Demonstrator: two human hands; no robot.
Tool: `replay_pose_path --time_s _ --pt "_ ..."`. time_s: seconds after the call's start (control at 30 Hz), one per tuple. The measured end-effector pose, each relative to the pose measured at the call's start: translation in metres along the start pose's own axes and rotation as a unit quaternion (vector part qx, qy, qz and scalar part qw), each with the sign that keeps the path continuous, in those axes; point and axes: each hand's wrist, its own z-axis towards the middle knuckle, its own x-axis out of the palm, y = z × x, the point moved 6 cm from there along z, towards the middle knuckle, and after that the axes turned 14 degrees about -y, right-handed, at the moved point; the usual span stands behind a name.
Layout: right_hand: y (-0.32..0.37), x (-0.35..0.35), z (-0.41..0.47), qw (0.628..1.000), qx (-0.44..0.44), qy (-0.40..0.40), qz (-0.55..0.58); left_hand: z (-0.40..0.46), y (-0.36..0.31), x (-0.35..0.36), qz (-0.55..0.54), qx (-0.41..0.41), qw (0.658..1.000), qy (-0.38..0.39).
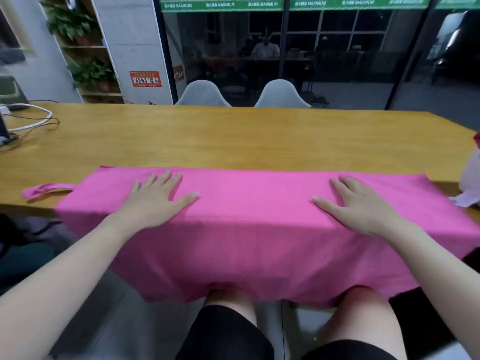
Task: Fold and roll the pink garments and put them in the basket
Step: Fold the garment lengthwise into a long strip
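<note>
Pink garment (pixel 249 219) draped over table (pixel 233 136) edge; left hand (pixel 155 201) at 9 o'clock, right hand (pixel 361 206) at 3 o'clock, both pressing it with flat, spread fingers.

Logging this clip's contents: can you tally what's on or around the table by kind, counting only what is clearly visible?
Pink garment: 1, flat under the left hand and right hand, draped over the table edge
Pale chairs: 2
White cable: 1
White cloth at the right edge: 1
Total: 5
No basket in view.
</note>
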Motion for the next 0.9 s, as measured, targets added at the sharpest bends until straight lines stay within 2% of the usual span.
replay_pose_path --time_s 0.13,0.43,0.5,0.57,0.63,0.67,0.73,0.77,0.83,0.9 --pt "0.001 0.002 -0.007 1.000 0.010 0.014 0.012 -0.003 0.001 0.001 0.012 0.010 1.000 0.026" --pt "0.014 0.011 0.072 1.000 -0.005 0.010 -0.009 0.067 0.000 0.005 -0.005 0.008 0.999 0.036" --pt "0.018 0.003 0.073 0.999 -0.017 -0.027 -0.004 0.068 -0.001 -0.003 -0.004 0.006 1.000 -0.003" --pt "0.025 -0.010 0.065 0.994 -0.044 -0.091 -0.034 0.062 -0.006 -0.017 0.039 0.035 0.995 -0.087" --pt "0.034 -0.020 0.048 0.990 -0.068 -0.097 -0.072 0.048 -0.017 -0.025 0.055 0.069 0.988 -0.130" --pt "0.036 -0.019 0.038 0.993 -0.065 -0.075 -0.065 0.039 -0.019 -0.025 0.028 0.058 0.990 -0.122" --pt "0.032 -0.013 0.016 0.999 -0.035 -0.002 -0.040 0.017 -0.017 -0.018 -0.015 0.011 0.999 -0.040" --pt "0.029 -0.011 0.006 0.999 -0.023 0.020 -0.032 0.006 -0.014 -0.013 -0.004 0.003 1.000 -0.005" --pt "0.025 -0.006 -0.005 0.999 -0.012 0.025 -0.027 -0.006 -0.007 -0.006 0.025 -0.003 0.999 0.031" --pt "0.021 -0.003 -0.005 1.000 -0.004 0.023 -0.017 -0.007 -0.002 -0.001 0.026 -0.006 0.999 0.032"
